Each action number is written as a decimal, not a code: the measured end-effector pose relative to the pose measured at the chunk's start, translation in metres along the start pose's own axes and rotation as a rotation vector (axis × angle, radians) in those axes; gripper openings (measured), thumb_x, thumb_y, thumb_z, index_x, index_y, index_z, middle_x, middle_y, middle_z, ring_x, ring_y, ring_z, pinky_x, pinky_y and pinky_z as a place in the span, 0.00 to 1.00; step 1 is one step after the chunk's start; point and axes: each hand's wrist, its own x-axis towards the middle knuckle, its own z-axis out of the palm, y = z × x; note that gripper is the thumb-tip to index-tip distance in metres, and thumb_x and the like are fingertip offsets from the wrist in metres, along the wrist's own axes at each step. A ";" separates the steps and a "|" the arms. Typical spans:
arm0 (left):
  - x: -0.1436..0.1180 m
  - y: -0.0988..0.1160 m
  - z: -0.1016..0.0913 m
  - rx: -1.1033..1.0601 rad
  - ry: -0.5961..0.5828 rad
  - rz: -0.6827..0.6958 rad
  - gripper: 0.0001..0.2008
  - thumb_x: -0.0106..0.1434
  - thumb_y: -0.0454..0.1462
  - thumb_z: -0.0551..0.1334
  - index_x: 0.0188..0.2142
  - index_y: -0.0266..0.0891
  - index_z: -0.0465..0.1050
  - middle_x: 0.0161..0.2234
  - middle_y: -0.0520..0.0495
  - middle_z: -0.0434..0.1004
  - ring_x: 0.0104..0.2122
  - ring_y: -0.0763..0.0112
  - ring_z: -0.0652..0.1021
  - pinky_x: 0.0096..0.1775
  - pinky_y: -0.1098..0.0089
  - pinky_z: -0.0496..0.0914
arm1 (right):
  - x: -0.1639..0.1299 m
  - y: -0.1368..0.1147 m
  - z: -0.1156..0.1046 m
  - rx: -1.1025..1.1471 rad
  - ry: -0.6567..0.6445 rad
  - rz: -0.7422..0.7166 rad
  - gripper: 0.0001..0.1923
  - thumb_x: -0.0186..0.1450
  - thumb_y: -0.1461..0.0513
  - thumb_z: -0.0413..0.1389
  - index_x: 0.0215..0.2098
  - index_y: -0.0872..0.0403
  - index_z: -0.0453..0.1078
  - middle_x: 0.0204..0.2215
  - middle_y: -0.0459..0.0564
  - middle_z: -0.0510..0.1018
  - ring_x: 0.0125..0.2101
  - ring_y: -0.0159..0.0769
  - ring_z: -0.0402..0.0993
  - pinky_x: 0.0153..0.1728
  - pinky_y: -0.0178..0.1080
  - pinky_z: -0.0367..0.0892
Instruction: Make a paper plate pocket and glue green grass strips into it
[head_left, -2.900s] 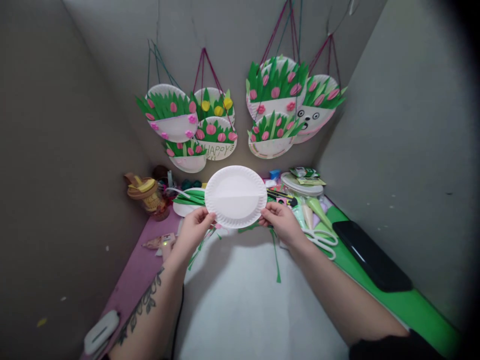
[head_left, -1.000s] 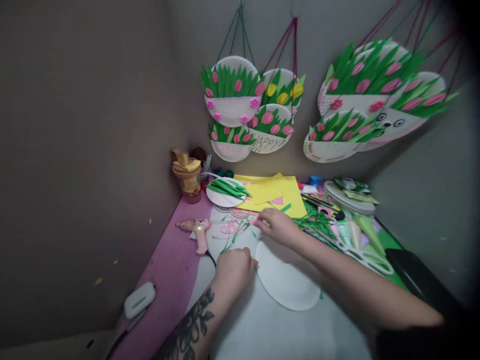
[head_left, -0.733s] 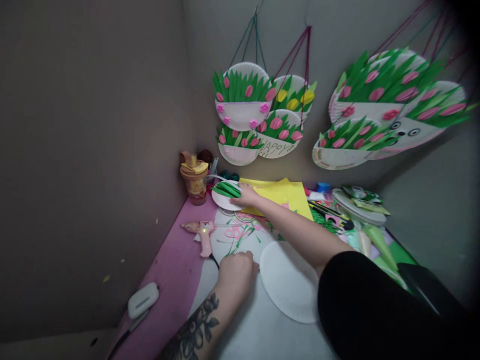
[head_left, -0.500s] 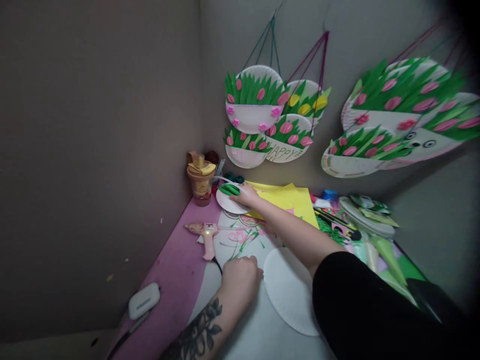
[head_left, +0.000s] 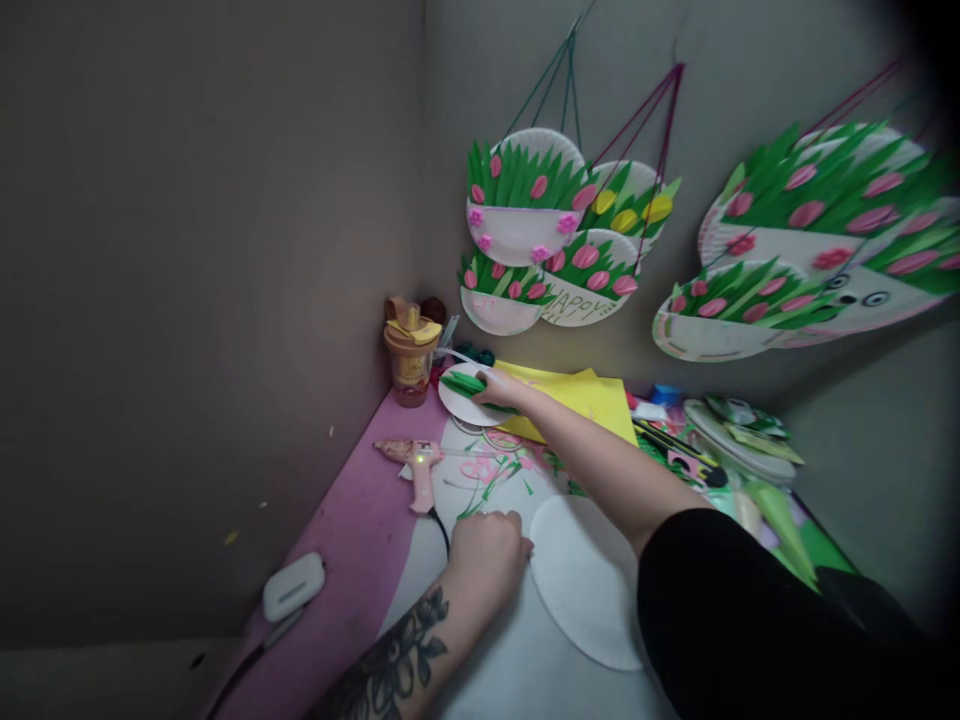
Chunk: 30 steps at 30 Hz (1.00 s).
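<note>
At the far left, a white earbud case (head_left: 293,586) lay on the pink part of the table (head_left: 352,530), near the wall. Farther along sat a pink glue gun (head_left: 416,465), its green light lit and its black cord trailing toward the person. Behind it, in the corner, stood a brown cup with a yellow lid (head_left: 409,355).

The left hand (head_left: 489,555), on a tattooed forearm, rested on the white table cover with its fingers curled loosely under, gripping nothing that could be made out; its knuckles lay just beside the left edge of a plain white paper plate (head_left: 589,580) lying flat on the table.

The right hand (head_left: 498,387), its arm stretched across above that plate, reached to the back of the table and was closed lightly on a bundle of green paper strips (head_left: 465,383) piled on a second paper plate (head_left: 465,408). Pink paper cut-outs and green scraps (head_left: 491,470) were scattered between the two plates. Yellow paper sheets (head_left: 581,400) lay just right of the reaching hand.

On the wall above hung decorated paper-plate baskets (head_left: 525,205) with green leaves and pink and yellow flowers. At the right, a stack of plates (head_left: 731,445) sat, blurred.
</note>
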 end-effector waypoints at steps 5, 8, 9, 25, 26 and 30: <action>-0.001 0.000 0.000 0.004 -0.007 -0.003 0.14 0.65 0.40 0.55 0.42 0.35 0.75 0.37 0.35 0.81 0.39 0.53 0.81 0.37 0.62 0.71 | -0.013 -0.004 -0.007 -0.004 -0.107 -0.020 0.19 0.61 0.55 0.62 0.47 0.56 0.70 0.44 0.53 0.77 0.42 0.42 0.74 0.43 0.43 0.70; -0.001 0.000 -0.001 0.007 -0.012 -0.004 0.14 0.65 0.41 0.55 0.42 0.36 0.75 0.37 0.35 0.81 0.39 0.53 0.81 0.37 0.62 0.71 | -0.015 -0.002 -0.015 0.027 -0.066 -0.020 0.22 0.58 0.55 0.64 0.48 0.57 0.71 0.42 0.54 0.79 0.40 0.42 0.75 0.38 0.37 0.68; -0.001 0.000 -0.001 0.009 -0.011 -0.003 0.14 0.65 0.41 0.55 0.42 0.36 0.75 0.37 0.35 0.81 0.39 0.53 0.81 0.37 0.62 0.71 | -0.016 0.000 -0.018 0.038 -0.051 -0.022 0.20 0.60 0.55 0.62 0.47 0.57 0.71 0.42 0.54 0.79 0.39 0.41 0.75 0.37 0.36 0.67; -0.002 0.000 -0.002 0.006 0.026 -0.007 0.13 0.63 0.40 0.57 0.41 0.35 0.76 0.36 0.36 0.81 0.38 0.51 0.81 0.35 0.62 0.71 | -0.016 0.001 -0.013 0.044 0.033 0.011 0.12 0.68 0.56 0.55 0.41 0.57 0.71 0.39 0.49 0.77 0.37 0.35 0.75 0.40 0.44 0.71; -0.003 0.000 -0.002 0.003 0.028 -0.005 0.13 0.63 0.40 0.57 0.41 0.34 0.76 0.36 0.36 0.81 0.38 0.51 0.81 0.35 0.62 0.71 | -0.017 0.002 -0.015 0.058 0.047 0.023 0.13 0.68 0.55 0.55 0.41 0.57 0.71 0.39 0.49 0.76 0.37 0.35 0.75 0.40 0.44 0.71; -0.004 0.001 -0.003 0.001 0.020 0.007 0.13 0.64 0.40 0.57 0.40 0.34 0.76 0.36 0.35 0.81 0.37 0.52 0.81 0.35 0.62 0.71 | -0.018 0.008 -0.020 0.140 0.083 0.088 0.13 0.67 0.55 0.56 0.38 0.58 0.72 0.36 0.47 0.77 0.36 0.35 0.75 0.38 0.42 0.72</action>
